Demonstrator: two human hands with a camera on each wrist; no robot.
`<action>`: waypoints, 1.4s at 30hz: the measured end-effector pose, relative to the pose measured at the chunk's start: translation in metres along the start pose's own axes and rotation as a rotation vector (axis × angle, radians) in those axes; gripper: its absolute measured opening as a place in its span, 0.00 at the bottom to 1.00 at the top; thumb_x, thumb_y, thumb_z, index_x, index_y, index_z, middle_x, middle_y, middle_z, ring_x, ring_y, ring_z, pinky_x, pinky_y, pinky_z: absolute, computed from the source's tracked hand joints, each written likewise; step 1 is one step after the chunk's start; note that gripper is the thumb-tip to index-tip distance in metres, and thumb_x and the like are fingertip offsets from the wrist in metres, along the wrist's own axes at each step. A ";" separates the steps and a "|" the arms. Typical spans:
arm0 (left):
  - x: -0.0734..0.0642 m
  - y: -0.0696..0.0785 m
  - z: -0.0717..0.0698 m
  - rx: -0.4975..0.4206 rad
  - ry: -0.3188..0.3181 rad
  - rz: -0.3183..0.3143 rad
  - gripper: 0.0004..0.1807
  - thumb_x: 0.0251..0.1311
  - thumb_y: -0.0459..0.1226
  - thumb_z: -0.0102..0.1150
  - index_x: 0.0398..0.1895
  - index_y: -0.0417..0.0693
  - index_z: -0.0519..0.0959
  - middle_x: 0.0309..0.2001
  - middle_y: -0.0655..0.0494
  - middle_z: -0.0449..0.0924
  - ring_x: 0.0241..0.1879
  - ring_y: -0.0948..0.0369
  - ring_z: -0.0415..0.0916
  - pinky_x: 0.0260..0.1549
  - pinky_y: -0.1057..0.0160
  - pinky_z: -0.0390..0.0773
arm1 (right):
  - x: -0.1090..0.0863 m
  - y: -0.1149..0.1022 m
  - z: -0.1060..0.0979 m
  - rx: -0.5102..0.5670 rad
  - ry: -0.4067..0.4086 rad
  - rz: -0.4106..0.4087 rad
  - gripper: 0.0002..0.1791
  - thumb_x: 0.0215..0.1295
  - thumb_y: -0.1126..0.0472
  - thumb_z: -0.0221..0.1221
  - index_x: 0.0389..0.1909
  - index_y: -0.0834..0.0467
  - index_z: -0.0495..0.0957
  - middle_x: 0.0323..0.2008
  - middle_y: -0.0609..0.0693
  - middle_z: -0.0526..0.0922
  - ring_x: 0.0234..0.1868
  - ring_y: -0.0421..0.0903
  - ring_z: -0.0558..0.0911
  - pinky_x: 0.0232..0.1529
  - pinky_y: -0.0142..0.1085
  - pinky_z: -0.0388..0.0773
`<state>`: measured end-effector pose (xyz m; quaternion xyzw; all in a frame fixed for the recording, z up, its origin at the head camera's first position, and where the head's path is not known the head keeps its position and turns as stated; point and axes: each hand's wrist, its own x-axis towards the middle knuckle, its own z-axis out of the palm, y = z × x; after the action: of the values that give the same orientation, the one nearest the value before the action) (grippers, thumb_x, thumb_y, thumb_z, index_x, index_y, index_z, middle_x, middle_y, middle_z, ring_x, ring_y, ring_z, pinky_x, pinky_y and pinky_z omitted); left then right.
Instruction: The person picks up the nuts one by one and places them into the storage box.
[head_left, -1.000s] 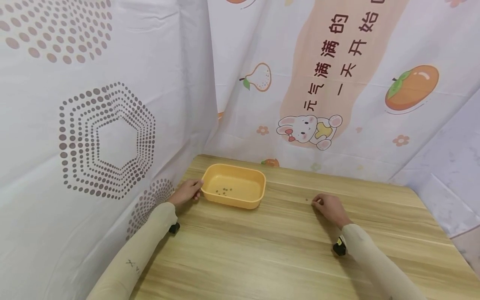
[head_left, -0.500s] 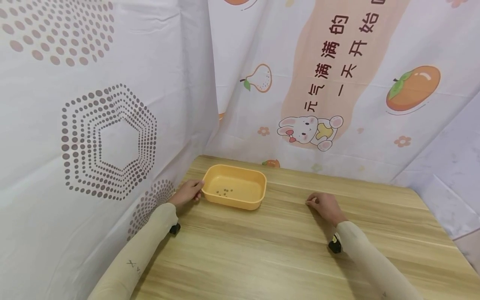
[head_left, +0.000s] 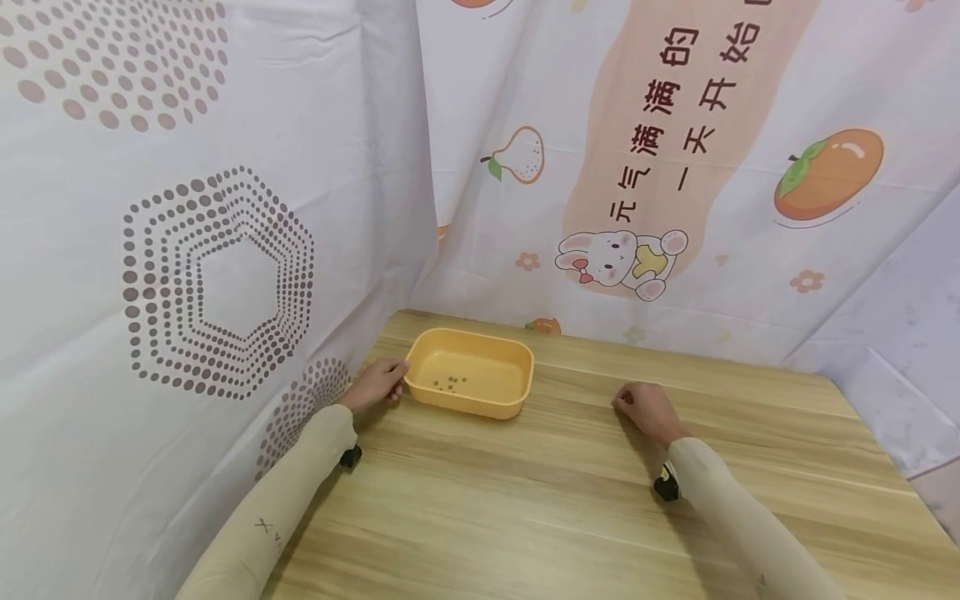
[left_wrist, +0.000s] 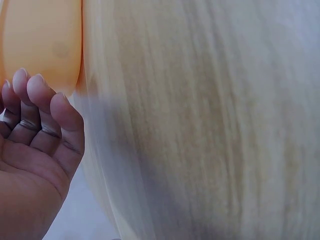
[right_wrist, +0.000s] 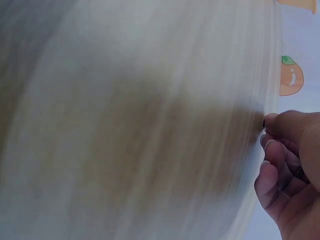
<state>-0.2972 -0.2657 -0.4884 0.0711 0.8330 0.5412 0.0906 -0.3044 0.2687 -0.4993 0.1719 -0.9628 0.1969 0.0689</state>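
Note:
A yellow plastic basin (head_left: 468, 407) stands on the wooden table, with several small dark round pieces (head_left: 452, 380) on its floor. At the left end of the basin, my left hand (head_left: 377, 384) grips its rim; the left wrist view shows the curled fingers (left_wrist: 65, 112) against the basin wall. Further right, my right hand (head_left: 649, 411) is low over the table, thumb and index finger together. In the right wrist view a tiny dark piece (right_wrist: 264, 123) shows at these fingertips, mostly hidden, its kind too small to tell.
The wooden table (head_left: 510, 500) reaches from the left curtain (head_left: 225, 283) to the right side. A printed white cloth (head_left: 487, 225) hangs along its back edge. Dark wrist devices sit under both sleeves.
My right hand has moved slightly left onto the small reddish-brown dot seen on the table one second ago, and its fingers have closed there. The left hand and basin stay put.

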 end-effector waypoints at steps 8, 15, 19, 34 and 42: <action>0.000 0.001 0.000 0.001 0.000 -0.005 0.20 0.84 0.45 0.41 0.38 0.39 0.74 0.27 0.50 0.74 0.25 0.61 0.71 0.24 0.66 0.76 | 0.004 0.003 0.003 -0.064 -0.016 -0.004 0.06 0.66 0.66 0.61 0.32 0.65 0.84 0.32 0.56 0.87 0.37 0.56 0.85 0.44 0.52 0.82; 0.001 0.000 0.001 0.005 -0.002 0.004 0.20 0.84 0.44 0.41 0.38 0.38 0.75 0.27 0.51 0.74 0.24 0.61 0.71 0.24 0.66 0.75 | 0.002 -0.004 -0.001 -0.069 -0.019 0.021 0.06 0.62 0.68 0.61 0.31 0.67 0.83 0.30 0.58 0.86 0.34 0.55 0.84 0.41 0.52 0.82; 0.000 0.000 0.001 0.005 -0.004 0.003 0.20 0.84 0.44 0.41 0.39 0.38 0.75 0.27 0.51 0.74 0.24 0.61 0.71 0.24 0.66 0.76 | 0.000 -0.005 -0.001 -0.055 -0.008 0.023 0.05 0.61 0.68 0.61 0.30 0.67 0.83 0.30 0.57 0.86 0.34 0.55 0.84 0.41 0.52 0.82; 0.002 -0.001 0.001 -0.028 -0.012 0.001 0.21 0.84 0.44 0.41 0.42 0.33 0.75 0.28 0.50 0.74 0.25 0.61 0.71 0.23 0.66 0.75 | -0.007 0.003 -0.009 0.027 0.021 0.038 0.06 0.63 0.67 0.60 0.32 0.65 0.84 0.30 0.56 0.86 0.34 0.53 0.83 0.39 0.49 0.81; 0.000 0.002 0.001 0.013 -0.011 0.017 0.20 0.84 0.43 0.41 0.37 0.37 0.75 0.26 0.51 0.74 0.23 0.62 0.70 0.23 0.66 0.75 | -0.006 0.004 -0.015 0.049 0.046 0.043 0.08 0.69 0.67 0.58 0.32 0.64 0.83 0.30 0.55 0.85 0.29 0.47 0.79 0.34 0.43 0.78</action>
<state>-0.2975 -0.2640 -0.4872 0.0819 0.8354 0.5360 0.0902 -0.2995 0.2798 -0.4879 0.1483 -0.9593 0.2257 0.0825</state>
